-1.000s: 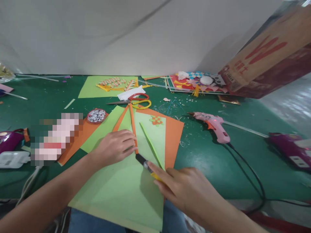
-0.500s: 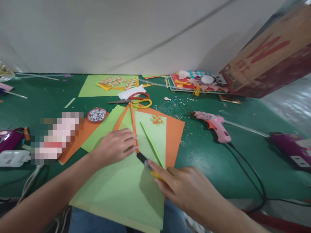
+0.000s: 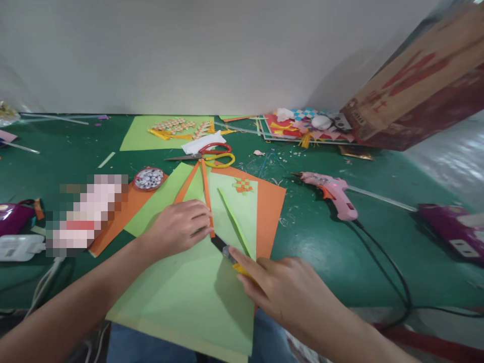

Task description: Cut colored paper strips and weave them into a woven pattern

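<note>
My right hand grips a utility knife with a yellow handle and a dark blade. The blade tip meets the near end of an orange paper strip. With curled fingers, my left hand holds that strip close to its near end, against a light green sheet. Another orange strip slants away behind the left hand. To the right lies a narrow green strip, and beyond it a small woven green-and-orange paper piece.
Red-and-yellow-handled scissors lie beyond the sheets. A pink glue gun with a cable rests on the right. A round dish of googly eyes sits left. A paper bag leans at the back right. Woven pieces lie at the back.
</note>
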Demonstrator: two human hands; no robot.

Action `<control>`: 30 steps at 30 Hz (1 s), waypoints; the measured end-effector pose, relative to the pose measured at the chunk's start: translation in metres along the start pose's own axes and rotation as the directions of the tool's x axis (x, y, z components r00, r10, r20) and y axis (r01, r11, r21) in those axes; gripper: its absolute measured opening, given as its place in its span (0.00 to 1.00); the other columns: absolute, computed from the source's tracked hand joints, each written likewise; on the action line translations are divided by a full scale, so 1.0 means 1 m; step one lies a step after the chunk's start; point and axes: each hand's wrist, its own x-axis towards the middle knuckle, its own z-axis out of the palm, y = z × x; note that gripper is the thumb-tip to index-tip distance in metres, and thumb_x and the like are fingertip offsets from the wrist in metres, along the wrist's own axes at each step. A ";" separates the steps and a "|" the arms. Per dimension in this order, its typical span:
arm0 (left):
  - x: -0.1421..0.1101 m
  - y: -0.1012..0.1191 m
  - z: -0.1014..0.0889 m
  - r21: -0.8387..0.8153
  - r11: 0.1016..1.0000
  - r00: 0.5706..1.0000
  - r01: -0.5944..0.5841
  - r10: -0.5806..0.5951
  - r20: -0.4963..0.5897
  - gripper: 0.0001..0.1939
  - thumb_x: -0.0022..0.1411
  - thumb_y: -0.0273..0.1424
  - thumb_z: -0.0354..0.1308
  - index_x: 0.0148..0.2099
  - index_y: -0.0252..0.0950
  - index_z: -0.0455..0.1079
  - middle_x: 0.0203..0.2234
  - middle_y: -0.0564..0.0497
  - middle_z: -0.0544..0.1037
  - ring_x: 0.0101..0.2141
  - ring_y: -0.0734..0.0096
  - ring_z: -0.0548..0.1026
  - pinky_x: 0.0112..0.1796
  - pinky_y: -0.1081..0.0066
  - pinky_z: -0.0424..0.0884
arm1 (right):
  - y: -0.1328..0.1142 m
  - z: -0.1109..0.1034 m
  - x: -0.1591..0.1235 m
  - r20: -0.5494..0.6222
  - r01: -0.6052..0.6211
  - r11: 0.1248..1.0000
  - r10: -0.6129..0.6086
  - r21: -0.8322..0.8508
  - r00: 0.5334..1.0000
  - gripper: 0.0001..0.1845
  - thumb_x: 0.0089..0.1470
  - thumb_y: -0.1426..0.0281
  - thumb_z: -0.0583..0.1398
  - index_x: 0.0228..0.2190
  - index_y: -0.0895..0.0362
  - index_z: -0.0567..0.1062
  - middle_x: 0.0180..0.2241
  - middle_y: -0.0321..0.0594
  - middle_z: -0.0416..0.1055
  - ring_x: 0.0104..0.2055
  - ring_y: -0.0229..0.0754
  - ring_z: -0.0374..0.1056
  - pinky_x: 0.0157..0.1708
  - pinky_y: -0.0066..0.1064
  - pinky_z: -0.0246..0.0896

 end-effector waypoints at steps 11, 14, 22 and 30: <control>-0.008 0.004 -0.005 -0.027 0.995 0.994 -0.094 0.093 -0.050 0.09 0.66 0.26 0.52 0.39 0.34 0.74 0.35 0.49 0.82 0.41 0.67 0.80 0.41 0.69 0.77 | 0.000 0.000 0.001 0.028 -0.015 1.000 0.014 0.018 1.000 0.19 0.54 0.70 0.58 0.48 0.58 0.76 0.17 0.31 0.74 0.14 0.35 0.66 0.16 0.33 0.38; -0.009 0.005 -0.006 -0.035 0.995 0.995 -0.095 0.093 -0.046 0.10 0.67 0.27 0.51 0.38 0.34 0.74 0.36 0.49 0.83 0.41 0.67 0.80 0.40 0.69 0.77 | 0.000 -0.001 0.002 0.021 -0.016 1.000 0.016 0.018 1.000 0.19 0.55 0.70 0.57 0.48 0.57 0.76 0.18 0.32 0.75 0.14 0.35 0.66 0.16 0.32 0.39; -0.009 0.004 -0.005 -0.031 0.995 0.995 -0.097 0.096 -0.032 0.09 0.66 0.26 0.51 0.38 0.33 0.73 0.36 0.48 0.82 0.42 0.67 0.80 0.41 0.69 0.77 | -0.002 0.000 0.004 0.009 -0.026 1.000 0.026 0.000 1.000 0.18 0.54 0.70 0.58 0.47 0.57 0.77 0.18 0.32 0.75 0.14 0.34 0.66 0.16 0.32 0.38; -0.008 0.004 -0.006 -0.035 0.993 0.992 -0.114 0.112 -0.049 0.09 0.66 0.26 0.52 0.37 0.32 0.73 0.35 0.48 0.82 0.40 0.66 0.80 0.39 0.69 0.78 | -0.001 -0.002 0.006 -0.019 -0.032 0.999 0.031 -0.033 0.999 0.17 0.53 0.70 0.60 0.45 0.57 0.79 0.15 0.31 0.73 0.12 0.35 0.64 0.16 0.32 0.37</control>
